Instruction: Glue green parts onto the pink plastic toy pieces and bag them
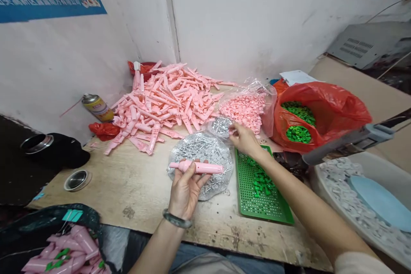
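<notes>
Pink tube [196, 167] sits clasped between thumb and fingers of the left hand [185, 190] above the pin bag [205, 150], whose gathered neck [221, 127] the right hand [244, 140] seems to pinch; risk: if that pinch slips, pins could spill across the bench [122, 188] toward the green tray [257, 188] beside the bag.

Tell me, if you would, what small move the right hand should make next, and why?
Probably the right hand should pinch one piece from the clear bag of small metal pieces. Its fingers are already at the bag's gathered top, and the left hand is holding a pink plastic part just above the bag.
</notes>
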`<control>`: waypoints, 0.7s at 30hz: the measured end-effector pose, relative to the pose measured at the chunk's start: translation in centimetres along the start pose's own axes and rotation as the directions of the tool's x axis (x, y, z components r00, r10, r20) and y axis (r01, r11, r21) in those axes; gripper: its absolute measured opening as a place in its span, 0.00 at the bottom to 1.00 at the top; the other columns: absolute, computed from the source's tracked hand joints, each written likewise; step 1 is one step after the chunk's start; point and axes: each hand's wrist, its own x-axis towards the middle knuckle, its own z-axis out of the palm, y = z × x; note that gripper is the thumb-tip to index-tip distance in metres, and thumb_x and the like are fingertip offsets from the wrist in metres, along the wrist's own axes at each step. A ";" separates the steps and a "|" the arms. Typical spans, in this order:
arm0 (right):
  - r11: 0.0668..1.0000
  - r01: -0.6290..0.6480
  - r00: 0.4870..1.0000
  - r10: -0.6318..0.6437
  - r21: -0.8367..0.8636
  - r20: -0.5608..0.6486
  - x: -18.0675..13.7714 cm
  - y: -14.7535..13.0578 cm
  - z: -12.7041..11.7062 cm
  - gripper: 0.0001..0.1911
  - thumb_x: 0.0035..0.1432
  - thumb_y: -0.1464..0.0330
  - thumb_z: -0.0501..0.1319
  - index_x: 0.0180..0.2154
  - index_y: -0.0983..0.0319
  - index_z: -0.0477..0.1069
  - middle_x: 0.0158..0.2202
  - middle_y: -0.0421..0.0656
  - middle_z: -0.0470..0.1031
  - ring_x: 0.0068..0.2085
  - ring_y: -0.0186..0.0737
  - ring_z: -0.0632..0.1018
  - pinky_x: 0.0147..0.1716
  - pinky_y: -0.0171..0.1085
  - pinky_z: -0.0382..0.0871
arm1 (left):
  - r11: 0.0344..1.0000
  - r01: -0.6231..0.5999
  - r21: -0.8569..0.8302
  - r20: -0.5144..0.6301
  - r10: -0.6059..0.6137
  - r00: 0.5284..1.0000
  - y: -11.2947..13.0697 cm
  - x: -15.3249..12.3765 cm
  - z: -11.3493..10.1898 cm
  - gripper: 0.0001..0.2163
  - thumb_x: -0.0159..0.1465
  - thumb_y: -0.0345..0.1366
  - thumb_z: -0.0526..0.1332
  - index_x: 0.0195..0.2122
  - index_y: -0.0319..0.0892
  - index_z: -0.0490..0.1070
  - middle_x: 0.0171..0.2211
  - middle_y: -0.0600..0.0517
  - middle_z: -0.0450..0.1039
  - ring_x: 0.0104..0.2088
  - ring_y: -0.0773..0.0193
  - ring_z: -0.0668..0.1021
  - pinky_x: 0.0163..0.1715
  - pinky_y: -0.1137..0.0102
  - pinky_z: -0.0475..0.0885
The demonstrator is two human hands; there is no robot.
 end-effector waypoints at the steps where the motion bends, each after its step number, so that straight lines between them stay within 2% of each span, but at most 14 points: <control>1: 0.999 0.029 0.999 -0.031 0.045 0.044 -1.9 -1.3 0.1 0.09 0.62 0.73 0.59 0.43 0.65 0.75 0.38 0.43 0.78 0.38 0.34 0.78 0.41 0.34 0.72 | 0.999 -0.042 0.013 0.012 0.042 0.999 -0.1 0.0 0.0 0.19 0.56 0.28 0.69 0.44 0.47 0.61 0.40 0.52 0.75 0.47 0.49 0.81 0.43 0.55 0.80; 2: 0.993 0.058 0.995 -0.066 0.107 0.079 -3.8 -2.6 0.2 0.09 0.61 0.73 0.60 0.43 0.62 0.76 0.39 0.42 0.79 0.38 0.34 0.79 0.41 0.33 0.73 | 0.996 -0.084 0.028 0.025 0.084 0.996 -0.2 0.1 0.1 0.21 0.56 0.29 0.70 0.45 0.48 0.61 0.41 0.53 0.75 0.47 0.49 0.81 0.43 0.55 0.80; 3: 0.968 0.071 0.991 -0.096 0.240 0.098 -5.6 -3.7 0.3 0.10 0.61 0.73 0.61 0.44 0.61 0.76 0.41 0.43 0.79 0.41 0.36 0.79 0.42 0.35 0.74 | 0.992 -0.120 0.043 0.040 0.119 0.992 -0.3 0.1 0.2 0.22 0.56 0.30 0.70 0.46 0.49 0.60 0.41 0.54 0.75 0.47 0.49 0.81 0.43 0.55 0.80; 4: 0.934 0.043 0.994 -0.076 0.355 0.082 -7.2 -4.7 0.4 0.11 0.61 0.73 0.61 0.45 0.60 0.77 0.43 0.44 0.79 0.43 0.37 0.79 0.43 0.36 0.75 | 0.988 -0.145 0.058 0.055 0.142 0.988 -0.4 0.2 0.3 0.23 0.55 0.31 0.71 0.46 0.50 0.59 0.41 0.54 0.76 0.47 0.50 0.81 0.43 0.55 0.80; 6: 0.832 -0.032 0.999 0.016 0.554 0.034 -9.6 -6.0 0.7 0.14 0.61 0.71 0.62 0.49 0.58 0.76 0.47 0.45 0.79 0.46 0.39 0.80 0.46 0.39 0.76 | 0.984 -0.163 0.078 0.077 0.157 0.985 -0.7 0.2 0.5 0.24 0.55 0.32 0.71 0.46 0.50 0.59 0.41 0.54 0.76 0.47 0.50 0.81 0.42 0.56 0.80; 8: 0.755 -0.080 0.992 0.122 0.650 -0.020 -10.8 -6.4 0.9 0.14 0.61 0.69 0.63 0.49 0.56 0.77 0.47 0.44 0.80 0.45 0.40 0.81 0.45 0.39 0.77 | 0.984 -0.154 0.087 0.085 0.147 0.985 -1.0 0.1 0.6 0.24 0.55 0.33 0.71 0.46 0.50 0.58 0.41 0.54 0.75 0.48 0.49 0.81 0.42 0.56 0.79; 10: 0.752 -0.049 0.985 0.147 0.657 -0.095 -11.2 -6.3 1.0 0.12 0.61 0.70 0.64 0.46 0.55 0.79 0.44 0.43 0.81 0.44 0.40 0.81 0.45 0.38 0.77 | 0.985 -0.147 0.095 0.085 0.139 0.987 -1.1 0.0 0.6 0.23 0.56 0.33 0.71 0.46 0.50 0.58 0.41 0.54 0.75 0.48 0.49 0.81 0.42 0.56 0.79; 12: 0.802 0.048 0.977 0.087 0.595 -0.196 -11.4 -6.2 0.9 0.11 0.60 0.72 0.65 0.44 0.55 0.80 0.43 0.43 0.81 0.45 0.40 0.80 0.45 0.38 0.76 | 0.984 -0.148 0.103 0.082 0.140 0.987 -1.2 -0.3 0.6 0.23 0.56 0.33 0.71 0.46 0.50 0.58 0.41 0.54 0.75 0.48 0.49 0.81 0.42 0.56 0.79; 15: 0.848 0.189 0.951 -0.031 0.496 -0.308 -11.9 -6.5 1.0 0.16 0.59 0.76 0.65 0.47 0.53 0.79 0.43 0.43 0.80 0.44 0.39 0.80 0.44 0.38 0.76 | 0.984 -0.132 0.121 0.083 0.122 0.989 -1.1 -0.7 0.6 0.23 0.56 0.34 0.71 0.46 0.50 0.58 0.41 0.54 0.75 0.47 0.50 0.81 0.42 0.57 0.80; 19: 0.850 0.222 0.945 -0.068 0.477 -0.319 -13.3 -6.8 1.6 0.17 0.59 0.77 0.65 0.47 0.54 0.79 0.42 0.43 0.80 0.43 0.38 0.80 0.42 0.37 0.76 | 0.969 -0.116 0.216 0.102 0.096 0.990 -1.1 -1.2 0.8 0.26 0.55 0.34 0.71 0.48 0.51 0.57 0.42 0.55 0.74 0.46 0.54 0.81 0.39 0.61 0.81; 21: 0.858 0.183 0.968 -0.073 0.481 -0.239 -13.6 -6.1 1.6 0.13 0.59 0.74 0.66 0.46 0.55 0.79 0.41 0.44 0.80 0.42 0.39 0.80 0.41 0.38 0.76 | 0.953 -0.114 0.280 0.108 0.087 0.990 -1.1 -1.1 0.8 0.26 0.55 0.33 0.72 0.49 0.51 0.58 0.42 0.55 0.74 0.45 0.55 0.81 0.38 0.62 0.81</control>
